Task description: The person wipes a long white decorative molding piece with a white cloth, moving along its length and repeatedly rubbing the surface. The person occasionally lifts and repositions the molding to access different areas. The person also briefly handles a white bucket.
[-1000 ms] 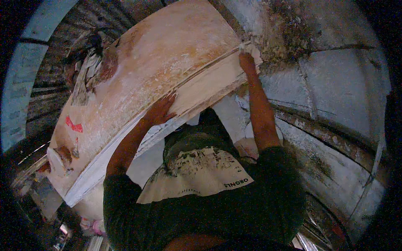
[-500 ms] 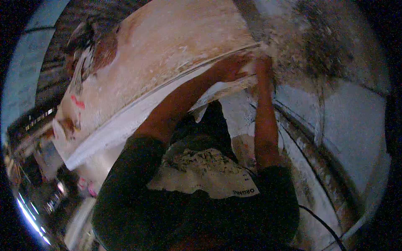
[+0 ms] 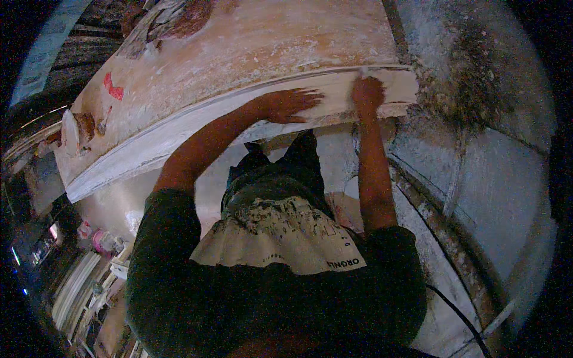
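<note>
A long pale strip (image 3: 233,113), white toward its left end and light wood-coloured at the right, runs along the near edge of a dusty brown work table (image 3: 268,45). My left hand (image 3: 289,104) lies on the strip, palm down, its slightly blurred fingers stretched out to the right. Farther right on the strip, my right hand (image 3: 367,94) is closed in a fist. A small pale bit shows above its knuckles, but I cannot make out what the fist holds.
Red tape (image 3: 112,87) and a wood offcut (image 3: 83,128) are at the table's left end. A dust-caked pale wall (image 3: 459,77) bounds the right side. A black cable (image 3: 459,319) trails at lower right. Pale lengths of material (image 3: 80,286) and a pink-banded clear container (image 3: 104,241) sit lower left.
My left hand has shifted left, away from my right hand; the two were close together before. My right hand is now a clear fist on the strip. The whole view has also turned slightly.
</note>
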Demonstrator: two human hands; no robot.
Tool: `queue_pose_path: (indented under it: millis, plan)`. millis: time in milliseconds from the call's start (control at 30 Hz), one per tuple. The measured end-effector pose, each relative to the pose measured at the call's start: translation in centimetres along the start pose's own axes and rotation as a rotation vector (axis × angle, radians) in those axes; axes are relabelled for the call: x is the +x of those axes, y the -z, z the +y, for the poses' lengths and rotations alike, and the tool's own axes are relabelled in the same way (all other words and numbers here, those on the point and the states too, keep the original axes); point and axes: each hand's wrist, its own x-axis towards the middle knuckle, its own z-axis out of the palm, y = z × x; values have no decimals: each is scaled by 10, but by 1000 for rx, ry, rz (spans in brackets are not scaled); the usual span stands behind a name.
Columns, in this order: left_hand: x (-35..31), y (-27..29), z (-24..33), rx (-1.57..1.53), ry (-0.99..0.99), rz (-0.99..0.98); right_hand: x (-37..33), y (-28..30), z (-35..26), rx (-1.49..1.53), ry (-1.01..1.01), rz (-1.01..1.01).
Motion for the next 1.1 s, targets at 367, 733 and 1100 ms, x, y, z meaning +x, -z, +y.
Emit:
queue_pose_path:
  millis: [367, 733, 1100]
  plan:
    - [-244, 16, 50, 53, 490, -46, -148, 22, -139, 167, 209, -1]
    - [-210, 18, 45, 75, 530, 265, -32, 27, -56, 10, 351, -11]
    - [-147, 16, 25, 100, 414, 232, 14, -60, -7, 830, 247, -92]
